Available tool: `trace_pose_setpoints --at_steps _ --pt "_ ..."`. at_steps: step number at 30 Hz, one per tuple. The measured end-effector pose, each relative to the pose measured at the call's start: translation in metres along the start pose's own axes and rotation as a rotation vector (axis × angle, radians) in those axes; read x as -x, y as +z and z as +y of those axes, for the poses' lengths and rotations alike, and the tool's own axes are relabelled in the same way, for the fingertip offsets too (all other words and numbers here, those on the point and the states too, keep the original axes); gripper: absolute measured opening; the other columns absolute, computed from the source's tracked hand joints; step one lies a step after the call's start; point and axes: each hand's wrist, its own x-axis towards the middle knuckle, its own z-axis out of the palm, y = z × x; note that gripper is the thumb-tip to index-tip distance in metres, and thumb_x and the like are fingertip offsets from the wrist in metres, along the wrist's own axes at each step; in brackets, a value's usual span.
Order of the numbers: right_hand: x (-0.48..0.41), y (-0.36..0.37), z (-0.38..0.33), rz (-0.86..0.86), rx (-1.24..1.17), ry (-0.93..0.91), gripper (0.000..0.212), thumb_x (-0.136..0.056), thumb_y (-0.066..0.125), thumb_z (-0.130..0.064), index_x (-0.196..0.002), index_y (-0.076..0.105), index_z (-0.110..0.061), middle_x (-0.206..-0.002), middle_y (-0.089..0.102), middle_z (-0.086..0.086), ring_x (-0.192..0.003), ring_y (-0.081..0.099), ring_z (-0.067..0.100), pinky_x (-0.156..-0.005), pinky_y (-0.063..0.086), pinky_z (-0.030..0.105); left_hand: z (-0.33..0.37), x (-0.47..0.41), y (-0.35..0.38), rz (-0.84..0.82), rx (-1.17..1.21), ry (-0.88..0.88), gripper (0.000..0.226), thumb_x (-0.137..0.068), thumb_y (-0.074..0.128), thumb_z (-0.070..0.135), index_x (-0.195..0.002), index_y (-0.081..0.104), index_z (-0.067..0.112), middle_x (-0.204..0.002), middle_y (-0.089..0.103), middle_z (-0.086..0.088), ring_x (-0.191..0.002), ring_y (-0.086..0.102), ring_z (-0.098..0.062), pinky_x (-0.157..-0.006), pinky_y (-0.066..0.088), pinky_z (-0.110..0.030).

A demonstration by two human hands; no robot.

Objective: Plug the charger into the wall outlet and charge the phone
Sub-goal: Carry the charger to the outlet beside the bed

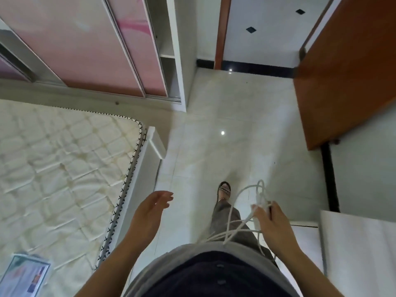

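Charger cable [235, 228] looped from right hand [272, 224], grip clamped on it; left hand [150, 211] apart, empty.

The charger cable [242, 221] is thin, white and long. It is bunched in loose loops, and the right hand [273, 226] holds it with fingers closed round the bundle. One loop sticks up above the fingers. Other loops hang down and cross each other in front of the person's leg, above the floor. A white lump sits at the fingertips, too blurry to tell if it is the plug
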Motion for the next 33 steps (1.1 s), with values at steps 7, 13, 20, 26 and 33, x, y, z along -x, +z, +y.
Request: trace_pose_setpoints --at_steps 7,13,20,26,33 --pt "-0.140 -0.046 -0.094 -0.037 -0.024 -0.088 0.023 -0.083 0.052 -0.044 -0.081 0.049 -0.021 -0.074 0.057 0.001 -0.066 0.054 0.016 -0.053 0.039 0.029 0.116 -0.126 0.027 0.036 0.010 0.079 0.025 -0.094 0.041 0.039 -0.104 0.061 0.029 -0.106 0.066 0.014 -0.098 0.060 -0.001 -0.082 0.041 -0.025" --pt "-0.253 -0.073 -0.187 -0.071 0.111 -0.215 0.034 -0.081 0.051 -0.051 -0.096 0.048 -0.020 -0.076 0.053 -0.004 -0.068 0.054 0.015 -0.060 0.044 0.033 0.185 -0.199 0.021 0.161 0.107 0.067 0.022 -0.093 0.040 0.038 -0.097 0.062 0.033 -0.100 0.067 0.015 -0.091 0.061 0.005 -0.080 0.043 -0.024" --pt "-0.335 -0.024 -0.291 -0.222 0.240 -0.313 0.029 -0.083 0.052 -0.046 -0.093 0.048 -0.019 -0.079 0.055 -0.007 -0.069 0.054 0.009 -0.053 0.037 0.026 0.200 -0.270 -0.022 0.354 0.282 -0.024 0.022 -0.093 0.042 0.031 -0.091 0.064 0.032 -0.091 0.072 0.011 -0.081 0.064 0.004 -0.073 0.044 -0.021" --pt "-0.414 0.071 -0.409 -0.392 0.330 -0.379 0.026 -0.083 0.049 -0.048 -0.078 0.043 -0.023 -0.073 0.051 -0.005 -0.063 0.049 0.012 -0.053 0.035 0.029 0.209 -0.372 -0.101 0.505 0.369 -0.084 0.022 -0.094 0.042 0.032 -0.089 0.063 0.035 -0.090 0.068 0.029 -0.080 0.062 0.008 -0.074 0.045 -0.023" --pt "-0.472 0.204 -0.610 -0.531 0.364 -0.567 0.018 -0.083 0.053 -0.046 -0.083 0.050 -0.028 -0.076 0.059 -0.007 -0.067 0.056 0.007 -0.053 0.038 0.025 0.251 -0.466 -0.259 0.719 0.502 -0.094 0.023 -0.094 0.043 0.028 -0.098 0.066 0.025 -0.098 0.071 0.005 -0.088 0.065 -0.004 -0.081 0.047 -0.029"
